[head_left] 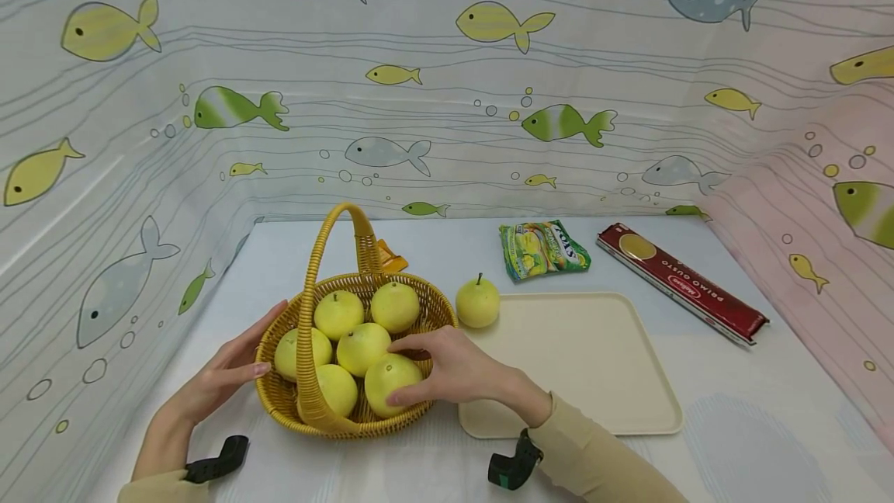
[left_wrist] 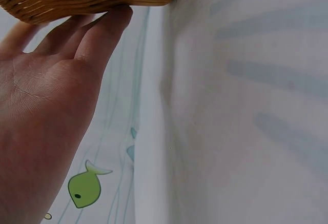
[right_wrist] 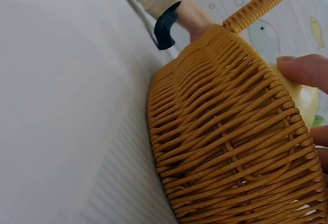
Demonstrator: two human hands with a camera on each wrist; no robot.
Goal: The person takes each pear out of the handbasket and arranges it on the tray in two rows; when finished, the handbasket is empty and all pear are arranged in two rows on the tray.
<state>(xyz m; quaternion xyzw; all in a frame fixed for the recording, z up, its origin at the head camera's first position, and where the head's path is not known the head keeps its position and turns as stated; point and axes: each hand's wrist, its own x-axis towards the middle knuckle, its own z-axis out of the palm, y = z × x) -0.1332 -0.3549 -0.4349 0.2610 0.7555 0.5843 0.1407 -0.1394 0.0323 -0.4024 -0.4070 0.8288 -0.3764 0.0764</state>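
Observation:
A yellow wicker basket [head_left: 412, 429] with a tall arched handle [head_left: 312, 278] holds several round yellow-green pears [head_left: 338, 314]. My left hand [head_left: 226, 367] rests against the basket's left side, fingers extended along the wicker; the left wrist view shows its fingertips [left_wrist: 120, 16] at the basket's underside edge. Inside the right part of the basket, my right hand [head_left: 464, 367] grips the front right pear [head_left: 387, 385], thumb at its near side and fingers over the far side. In the right wrist view the thumb [right_wrist: 305, 71] lies on that pear [right_wrist: 307, 101] above the wicker rim.
To the right of the basket lies a flat cream tray [head_left: 573, 363], with one pear [head_left: 478, 303] by its back left corner. Farther back are a green packet [head_left: 545, 249] and a long red pasta pack [head_left: 684, 282]. An orange wrapper [head_left: 391, 257] shows behind the basket.

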